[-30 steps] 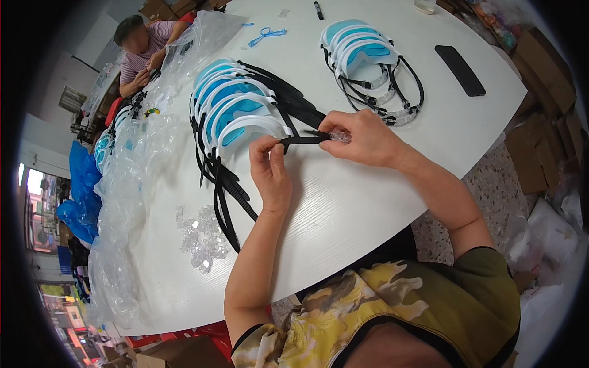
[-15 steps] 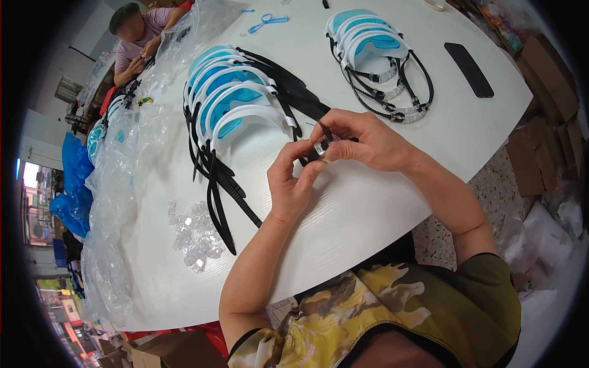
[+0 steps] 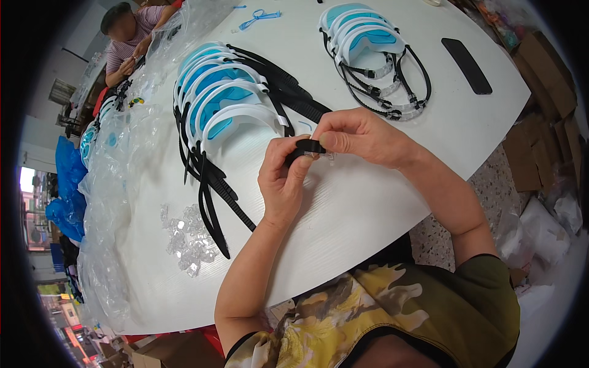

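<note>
We have L grip (image 3: 282, 178) & R grip (image 3: 366, 142) both pinched on blk strap (image 3: 311, 145), bent L–R btwn; clr buckle (image 3: 331, 157) just under.

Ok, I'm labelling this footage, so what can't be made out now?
All in the head view:
Black strap: partly covered by the left hand.
Clear plastic piece: partly hidden by the strap and right hand.
Pale object: cut off by the top edge.
Clear bits: overlapping, too small to count.
</note>
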Available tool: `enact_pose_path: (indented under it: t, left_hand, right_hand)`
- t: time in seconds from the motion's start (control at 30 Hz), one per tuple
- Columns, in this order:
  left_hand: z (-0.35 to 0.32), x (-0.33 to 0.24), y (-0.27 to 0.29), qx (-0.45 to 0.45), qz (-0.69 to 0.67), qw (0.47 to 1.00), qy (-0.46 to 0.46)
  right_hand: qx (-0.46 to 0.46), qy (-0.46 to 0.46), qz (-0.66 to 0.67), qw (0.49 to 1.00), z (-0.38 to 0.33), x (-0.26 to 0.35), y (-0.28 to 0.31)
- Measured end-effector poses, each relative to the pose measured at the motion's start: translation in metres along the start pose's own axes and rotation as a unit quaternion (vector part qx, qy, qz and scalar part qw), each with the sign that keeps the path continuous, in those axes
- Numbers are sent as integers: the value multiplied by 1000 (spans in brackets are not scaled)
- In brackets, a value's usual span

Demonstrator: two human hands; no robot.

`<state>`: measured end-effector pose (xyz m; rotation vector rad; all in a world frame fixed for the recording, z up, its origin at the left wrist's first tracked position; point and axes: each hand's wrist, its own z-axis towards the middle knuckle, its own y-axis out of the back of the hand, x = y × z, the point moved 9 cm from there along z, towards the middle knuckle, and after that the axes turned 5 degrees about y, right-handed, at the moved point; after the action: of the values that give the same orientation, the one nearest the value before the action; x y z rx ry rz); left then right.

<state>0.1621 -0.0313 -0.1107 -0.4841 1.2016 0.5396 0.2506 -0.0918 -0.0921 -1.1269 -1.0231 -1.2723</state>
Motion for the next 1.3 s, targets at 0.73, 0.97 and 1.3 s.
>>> enact_pose_path:
  t: [0.73, 0.97, 1.3]
  left_hand:
    - [0, 9, -1, 17, -30, 998, 51]
    - [-3, 9, -3, 19, -41, 998, 42]
    - [-3, 0, -5, 21, -13, 1000, 3]
  right_hand:
    - [-51, 35, -37, 997, -2, 3, 14]
    - [-38, -37, -64, 997, -3, -8, 10]
    - [-42, -30, -98, 994, 0, -10, 8]
